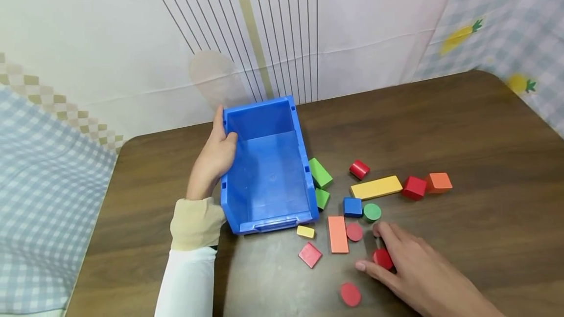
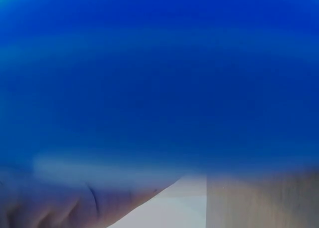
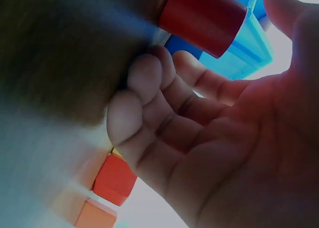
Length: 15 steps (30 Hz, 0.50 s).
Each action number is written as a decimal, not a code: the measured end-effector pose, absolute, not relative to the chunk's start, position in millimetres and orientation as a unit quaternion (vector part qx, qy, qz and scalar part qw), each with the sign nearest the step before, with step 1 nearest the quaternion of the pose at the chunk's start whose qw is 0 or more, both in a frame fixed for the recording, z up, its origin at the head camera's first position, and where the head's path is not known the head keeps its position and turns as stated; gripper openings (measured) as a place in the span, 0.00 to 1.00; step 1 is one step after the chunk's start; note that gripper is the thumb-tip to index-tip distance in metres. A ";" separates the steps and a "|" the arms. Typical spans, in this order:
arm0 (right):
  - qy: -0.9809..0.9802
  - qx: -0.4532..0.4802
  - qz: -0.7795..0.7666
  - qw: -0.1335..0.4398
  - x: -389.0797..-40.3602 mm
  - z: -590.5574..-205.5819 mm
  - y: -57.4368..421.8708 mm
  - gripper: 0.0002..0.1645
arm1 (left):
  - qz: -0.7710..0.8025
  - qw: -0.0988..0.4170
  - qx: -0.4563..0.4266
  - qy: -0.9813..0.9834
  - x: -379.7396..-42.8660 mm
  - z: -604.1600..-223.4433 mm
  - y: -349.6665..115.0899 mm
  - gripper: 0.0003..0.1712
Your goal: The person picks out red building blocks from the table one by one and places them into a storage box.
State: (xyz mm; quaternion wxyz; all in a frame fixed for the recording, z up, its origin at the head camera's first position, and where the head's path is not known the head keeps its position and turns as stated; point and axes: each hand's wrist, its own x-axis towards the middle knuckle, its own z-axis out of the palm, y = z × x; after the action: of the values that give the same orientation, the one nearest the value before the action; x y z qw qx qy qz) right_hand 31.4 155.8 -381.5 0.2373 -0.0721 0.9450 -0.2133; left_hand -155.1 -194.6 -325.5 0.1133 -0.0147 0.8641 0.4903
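Note:
A blue plastic bin (image 1: 275, 175) stands tilted slightly on the table, its inside bare. My left hand (image 1: 216, 155) grips its left wall, thumb over the rim; in the left wrist view the bin's blurred blue wall (image 2: 159, 98) fills most of the picture. Over the table at the lower right, my right hand (image 1: 420, 263) has thumb and index finger spread either side of a red cylinder (image 1: 382, 259). The right wrist view shows this red cylinder (image 3: 204, 18) in the gap between thumb and fingers, the fingers bent and apart from it.
Left of the right hand lie a red disc (image 1: 350, 294), another red disc (image 1: 354, 232), an orange block (image 1: 338, 235) and a green cylinder (image 1: 372, 213). Beyond are a blue block (image 1: 352, 207), a long yellow block (image 1: 376, 188) and a red cube (image 1: 414, 188). Green blocks (image 1: 320, 173) lie beside the bin.

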 end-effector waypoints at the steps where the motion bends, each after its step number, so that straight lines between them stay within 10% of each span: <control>1: 0.944 -0.072 -0.215 0.240 31.1 -382.2 157.0 0.49 | 0.493 0.112 -0.013 0.863 -155.6 -325.7 -193.7 0.43; 15: 0.933 -0.074 -0.214 0.281 27.9 -388.9 159.9 0.52 | 0.477 0.111 0.000 0.872 -156.0 -325.0 -192.8 0.43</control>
State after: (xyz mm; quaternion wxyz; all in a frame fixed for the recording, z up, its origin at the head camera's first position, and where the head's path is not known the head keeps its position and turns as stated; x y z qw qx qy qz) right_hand 27.9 159.9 -388.9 0.2814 -0.0737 0.9325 -0.2139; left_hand -156.0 -192.8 -325.0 0.1110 0.0000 0.8718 0.4771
